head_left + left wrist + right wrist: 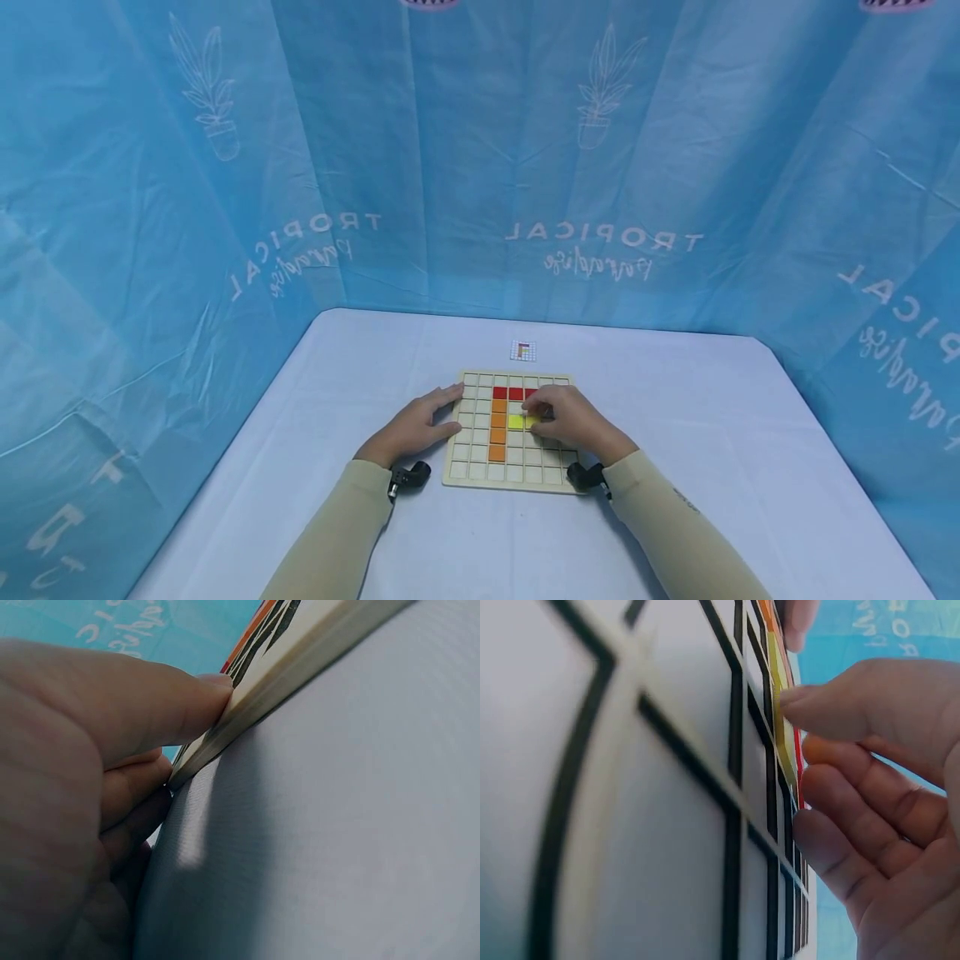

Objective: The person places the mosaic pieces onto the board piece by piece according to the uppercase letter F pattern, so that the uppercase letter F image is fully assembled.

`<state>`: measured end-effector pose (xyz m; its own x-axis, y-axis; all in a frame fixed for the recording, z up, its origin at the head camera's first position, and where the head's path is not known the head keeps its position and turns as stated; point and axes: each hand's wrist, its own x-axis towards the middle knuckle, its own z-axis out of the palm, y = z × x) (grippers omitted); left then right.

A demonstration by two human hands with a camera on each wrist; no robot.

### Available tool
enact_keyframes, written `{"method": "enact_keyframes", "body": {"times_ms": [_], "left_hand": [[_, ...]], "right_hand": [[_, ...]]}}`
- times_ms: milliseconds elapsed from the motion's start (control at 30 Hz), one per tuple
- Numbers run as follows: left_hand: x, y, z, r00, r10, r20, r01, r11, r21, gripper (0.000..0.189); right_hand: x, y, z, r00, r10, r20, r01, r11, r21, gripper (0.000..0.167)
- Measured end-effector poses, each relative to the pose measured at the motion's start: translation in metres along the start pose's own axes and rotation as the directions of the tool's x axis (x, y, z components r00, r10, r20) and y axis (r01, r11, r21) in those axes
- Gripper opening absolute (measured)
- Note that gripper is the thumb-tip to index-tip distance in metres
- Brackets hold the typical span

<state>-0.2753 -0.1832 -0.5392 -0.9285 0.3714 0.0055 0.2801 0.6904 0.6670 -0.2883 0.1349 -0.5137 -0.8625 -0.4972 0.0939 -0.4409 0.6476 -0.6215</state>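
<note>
A pale gridded board lies on the table with a row of red tiles, a column of orange tiles and yellow tiles beside that column. My left hand rests at its left edge; the thumb touches the board's rim in the left wrist view, fingers lower along the side. Over the board's middle, my right hand holds the right-hand yellow tile between thumb and bent index finger, low at the grid. In the right wrist view the thumb tip overlaps yellow.
A small printed card with a coloured grid pattern lies behind the board. The table has a white cloth. Blue printed curtains hang behind and at both sides. Each wrist carries a black strapped device.
</note>
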Motion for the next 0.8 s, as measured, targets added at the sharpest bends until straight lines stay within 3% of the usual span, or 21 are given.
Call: {"method": "enact_keyframes", "body": {"times_ms": [333, 800], "left_hand": [[0.009, 0.004, 0.007, 0.999, 0.025, 0.025, -0.025, 1.000, 0.004, 0.074], [0.009, -0.004, 0.000, 0.999, -0.030, 0.041, 0.032, 0.998, -0.056, 0.077]], "right_hand": [[-0.034, 0.024, -0.027, 0.996, 0.067, -0.065, -0.065, 0.997, 0.032, 0.029], [-0.072, 0.059, -0.058, 0.975, 0.151, -0.162, -0.156, 0.988, -0.016, 0.026]]}}
